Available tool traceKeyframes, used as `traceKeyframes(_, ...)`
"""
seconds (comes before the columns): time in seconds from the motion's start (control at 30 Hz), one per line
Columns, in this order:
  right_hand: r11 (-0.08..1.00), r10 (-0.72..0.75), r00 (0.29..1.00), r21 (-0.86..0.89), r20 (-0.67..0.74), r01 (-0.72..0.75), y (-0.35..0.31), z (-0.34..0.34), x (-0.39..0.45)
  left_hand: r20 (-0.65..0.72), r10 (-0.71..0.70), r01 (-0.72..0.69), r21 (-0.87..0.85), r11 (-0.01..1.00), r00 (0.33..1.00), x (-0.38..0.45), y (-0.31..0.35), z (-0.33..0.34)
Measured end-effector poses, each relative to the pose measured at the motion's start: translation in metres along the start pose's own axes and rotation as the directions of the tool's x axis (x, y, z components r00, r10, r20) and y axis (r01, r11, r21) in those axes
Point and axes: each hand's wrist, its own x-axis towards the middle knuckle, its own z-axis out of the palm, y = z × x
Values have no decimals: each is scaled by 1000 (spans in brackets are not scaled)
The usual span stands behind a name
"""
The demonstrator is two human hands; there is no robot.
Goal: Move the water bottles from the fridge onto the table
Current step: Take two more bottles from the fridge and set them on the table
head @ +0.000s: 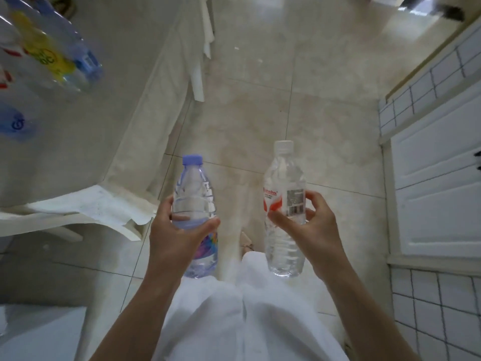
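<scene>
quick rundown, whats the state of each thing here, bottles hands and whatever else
blue-capped bottle: capped, upright, held in the air over the floor
white-capped bottle: capped, upright, held in the air
left hand: grips the blue-capped bottle at mid-body
right hand: grips the white-capped bottle at its label
bottles on the table: standing at the upper left, blurred
white cabinet door: closed
</scene>
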Motion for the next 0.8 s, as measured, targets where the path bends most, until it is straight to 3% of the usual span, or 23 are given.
traceKeyframes(0.37,984,-135,946,-72,296,163,-109,34,170,-337,-53,31,-71,997,940,85,63,27)
traceKeyframes(0.57,974,-117,900,-130,420,187,-141,105,225,-471,-164,112,-135,984,867,148,67,-3)
traceKeyframes(0.8,953,-139,857,-170,497,253,-195,214,268,-535,-207,141,-162,977,819,235,89,-61)
